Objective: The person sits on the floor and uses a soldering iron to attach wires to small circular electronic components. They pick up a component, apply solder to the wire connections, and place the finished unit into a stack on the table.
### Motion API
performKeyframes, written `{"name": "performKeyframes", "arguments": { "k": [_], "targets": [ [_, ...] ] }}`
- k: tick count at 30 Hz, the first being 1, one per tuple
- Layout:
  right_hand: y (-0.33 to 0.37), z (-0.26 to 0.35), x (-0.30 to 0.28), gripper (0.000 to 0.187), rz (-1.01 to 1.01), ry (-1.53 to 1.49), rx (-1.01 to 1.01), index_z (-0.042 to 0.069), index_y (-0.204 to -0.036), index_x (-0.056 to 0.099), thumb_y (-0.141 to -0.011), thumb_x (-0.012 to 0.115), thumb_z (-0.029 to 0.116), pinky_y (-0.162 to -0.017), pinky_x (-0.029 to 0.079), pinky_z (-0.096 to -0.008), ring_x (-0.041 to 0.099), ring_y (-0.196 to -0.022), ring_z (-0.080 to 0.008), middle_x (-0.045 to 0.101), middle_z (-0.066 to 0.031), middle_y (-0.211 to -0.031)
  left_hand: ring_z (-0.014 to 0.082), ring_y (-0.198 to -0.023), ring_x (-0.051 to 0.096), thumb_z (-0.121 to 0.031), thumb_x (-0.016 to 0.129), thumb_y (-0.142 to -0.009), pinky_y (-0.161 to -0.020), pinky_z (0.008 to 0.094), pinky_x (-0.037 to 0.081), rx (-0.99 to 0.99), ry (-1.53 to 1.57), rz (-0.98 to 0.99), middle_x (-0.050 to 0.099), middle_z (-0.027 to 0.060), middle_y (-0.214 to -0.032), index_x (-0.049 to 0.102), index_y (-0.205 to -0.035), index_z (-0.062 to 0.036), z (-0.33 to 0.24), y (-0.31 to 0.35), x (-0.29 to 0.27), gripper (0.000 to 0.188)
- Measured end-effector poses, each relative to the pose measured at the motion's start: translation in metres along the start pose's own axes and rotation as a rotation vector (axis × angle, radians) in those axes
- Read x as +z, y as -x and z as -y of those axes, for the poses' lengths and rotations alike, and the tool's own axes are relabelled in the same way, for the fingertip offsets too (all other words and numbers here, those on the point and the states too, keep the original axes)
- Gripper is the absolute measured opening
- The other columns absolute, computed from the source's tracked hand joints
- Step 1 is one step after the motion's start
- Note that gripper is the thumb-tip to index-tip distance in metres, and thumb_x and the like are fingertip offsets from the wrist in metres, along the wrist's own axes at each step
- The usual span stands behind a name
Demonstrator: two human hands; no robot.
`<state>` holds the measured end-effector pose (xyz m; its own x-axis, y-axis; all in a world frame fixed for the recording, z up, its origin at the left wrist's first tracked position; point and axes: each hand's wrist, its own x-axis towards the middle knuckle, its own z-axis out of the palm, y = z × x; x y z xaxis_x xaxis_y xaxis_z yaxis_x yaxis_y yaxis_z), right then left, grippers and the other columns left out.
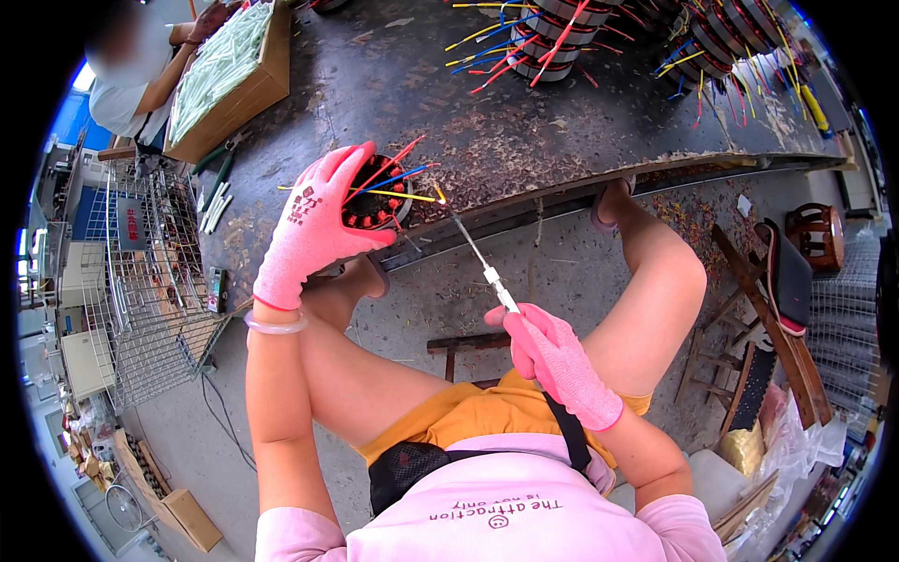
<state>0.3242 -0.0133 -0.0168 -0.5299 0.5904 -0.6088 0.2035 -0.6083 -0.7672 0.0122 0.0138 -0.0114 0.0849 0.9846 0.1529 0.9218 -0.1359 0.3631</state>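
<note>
My left hand, in a pink glove, grips a round motor stator from its left side at the table's front edge. The stator has a dark ring with red windings. Red, blue and yellow lead wires stick out of it to the right. My right hand, also gloved in pink, is closed round the white handle of a thin metal-shafted tool. The tool slants up and left, its tip close to the end of the yellow wire. Whether tip and wire touch, I cannot tell.
Stacked stators with coloured leads stand at the table's back, and more lie to their right. At far left, a person reaches into a cardboard box of pale tubes. Pliers lie nearby. A wire rack flanks the table.
</note>
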Motion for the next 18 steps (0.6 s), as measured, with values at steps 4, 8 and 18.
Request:
{"name": "performKeyframes", "arguments": {
  "k": [4, 8, 18],
  "targets": [
    [-0.003, -0.005, -0.001, 0.036, -0.006, -0.033, -0.012, 0.001, -0.117, 0.060, -0.102, 0.049, 0.031, -0.045, 0.023, -0.0203, 0.032, -0.046, -0.0019, 0.043, 0.0047, -0.054, 0.0367, -0.126, 0.046, -0.026, 0.086, -0.056, -0.106, 0.0471, 0.038, -0.037, -0.106, 0.005, 0.052, 0.0171, -0.132, 0.048, -0.139, -0.0082, -0.005, 0.002, -0.006, 0.093],
    [0.000, 0.002, -0.001, 0.037, 0.004, -0.019, -0.008, 0.001, -0.118, 0.060, -0.102, 0.048, 0.032, -0.046, 0.023, -0.0204, 0.031, -0.049, -0.0021, 0.041, 0.0058, -0.054, 0.0371, -0.130, 0.043, -0.022, 0.084, -0.055, -0.113, 0.0493, 0.030, 0.042, -0.050, 0.029, 0.052, 0.0159, -0.132, 0.049, -0.138, -0.0101, 0.000, 0.002, -0.010, 0.091],
    [0.001, 0.009, 0.007, 0.036, 0.020, 0.005, -0.027, -0.001, -0.118, 0.059, -0.103, 0.045, 0.028, -0.047, 0.023, -0.0203, 0.031, -0.049, -0.0021, 0.039, 0.0066, -0.054, 0.0318, -0.132, 0.042, -0.021, 0.082, -0.055, -0.120, 0.0490, 0.022, 0.136, -0.026, 0.019, 0.053, 0.0128, -0.130, 0.052, -0.136, -0.0101, 0.006, 0.001, -0.010, 0.087]
  ]
}}
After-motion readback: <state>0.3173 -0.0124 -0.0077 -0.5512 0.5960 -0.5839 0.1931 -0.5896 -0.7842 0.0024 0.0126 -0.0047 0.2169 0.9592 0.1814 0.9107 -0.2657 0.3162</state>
